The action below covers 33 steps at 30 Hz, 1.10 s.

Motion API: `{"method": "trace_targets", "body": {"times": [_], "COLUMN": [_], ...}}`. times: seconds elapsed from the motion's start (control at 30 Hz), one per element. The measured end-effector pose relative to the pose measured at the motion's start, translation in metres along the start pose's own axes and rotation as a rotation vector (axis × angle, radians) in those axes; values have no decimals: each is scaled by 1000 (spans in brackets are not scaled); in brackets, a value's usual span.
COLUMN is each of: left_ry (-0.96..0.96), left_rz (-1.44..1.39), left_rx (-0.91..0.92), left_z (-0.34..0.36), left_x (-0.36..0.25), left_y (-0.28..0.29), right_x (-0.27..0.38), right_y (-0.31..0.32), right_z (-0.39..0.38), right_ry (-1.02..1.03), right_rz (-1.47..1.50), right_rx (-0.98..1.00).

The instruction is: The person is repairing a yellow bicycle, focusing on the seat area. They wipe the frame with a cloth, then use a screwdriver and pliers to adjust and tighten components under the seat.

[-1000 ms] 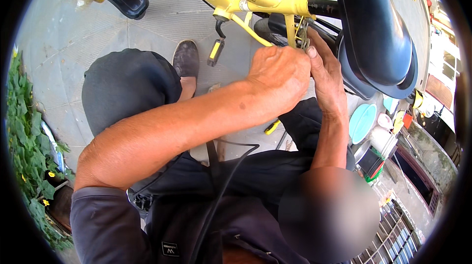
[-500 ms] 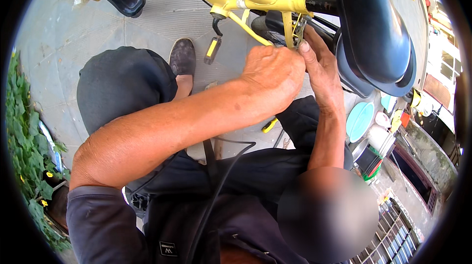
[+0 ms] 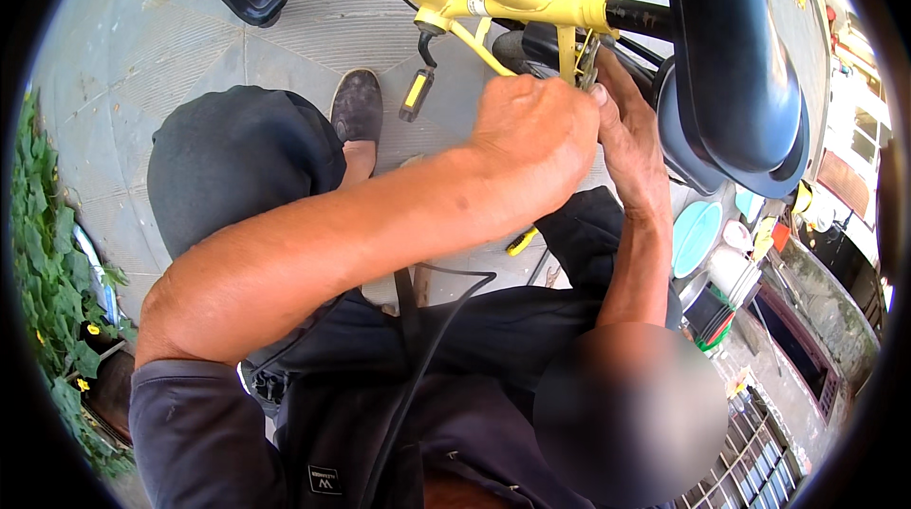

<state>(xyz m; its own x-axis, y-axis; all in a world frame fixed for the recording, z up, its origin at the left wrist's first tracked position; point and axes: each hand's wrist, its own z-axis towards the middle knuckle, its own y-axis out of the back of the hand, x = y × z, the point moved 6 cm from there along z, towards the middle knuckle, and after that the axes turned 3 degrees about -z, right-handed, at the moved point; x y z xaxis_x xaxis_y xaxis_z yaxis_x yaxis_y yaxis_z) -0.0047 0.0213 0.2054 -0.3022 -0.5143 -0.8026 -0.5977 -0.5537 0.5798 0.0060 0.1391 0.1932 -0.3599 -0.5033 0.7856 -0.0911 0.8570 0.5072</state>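
Observation:
A small yellow bicycle (image 3: 531, 6) stands in front of me, its black saddle (image 3: 735, 63) to the right. My left hand (image 3: 541, 125) is closed into a fist below the yellow frame tubes beside the saddle end. Whatever its fingers grip is hidden behind the knuckles. Touching or very close to it, my right hand (image 3: 631, 129) has its thumb and fingers closed around a narrow metal piece (image 3: 589, 61) by the rear tubes. Whether that piece is a tool or part of the bicycle's brake, I cannot tell. A pedal (image 3: 416, 94) with a yellow reflector hangs left of my left hand.
A yellow-handled tool (image 3: 521, 241) lies on the paved ground between my legs. At the right are a turquoise basin (image 3: 697, 238), a white bucket (image 3: 733, 269) and a metal rack (image 3: 759, 452). Leafy plants (image 3: 52, 291) line the left edge.
The bicycle sits slightly farther right and lower in the picture. Both hands have shifted a little right, keeping their closed grips at the same rear tubes.

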Motion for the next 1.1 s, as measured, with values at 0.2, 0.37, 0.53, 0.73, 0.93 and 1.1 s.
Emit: {"method": "trace_targets", "body": {"times": [0.2, 0.37, 0.53, 0.73, 0.93, 1.1], "left_ry": [-57, -46, -79, -121, -216, -176], "left_rz": [3, 33, 46, 17, 13, 112], "left_rx": [35, 42, 53, 34, -61, -95], "left_z": [0, -3, -3, -5, -4, 4], "left_x": [0, 4, 1, 2, 1, -6], "left_y": [1, -10, -8, -11, -7, 8], "right_x": [-9, -14, -12, -11, -6, -3], "right_y": [0, -1, 0, 0, -1, -2], "right_z": [1, 1, 0, 0, 0, -3], "right_ry": [14, -11, 27, 25, 21, -43], "right_rz": [43, -44, -11, 5, 92, 123], "right_rx": [-7, 15, 9, 18, 30, 1]}}
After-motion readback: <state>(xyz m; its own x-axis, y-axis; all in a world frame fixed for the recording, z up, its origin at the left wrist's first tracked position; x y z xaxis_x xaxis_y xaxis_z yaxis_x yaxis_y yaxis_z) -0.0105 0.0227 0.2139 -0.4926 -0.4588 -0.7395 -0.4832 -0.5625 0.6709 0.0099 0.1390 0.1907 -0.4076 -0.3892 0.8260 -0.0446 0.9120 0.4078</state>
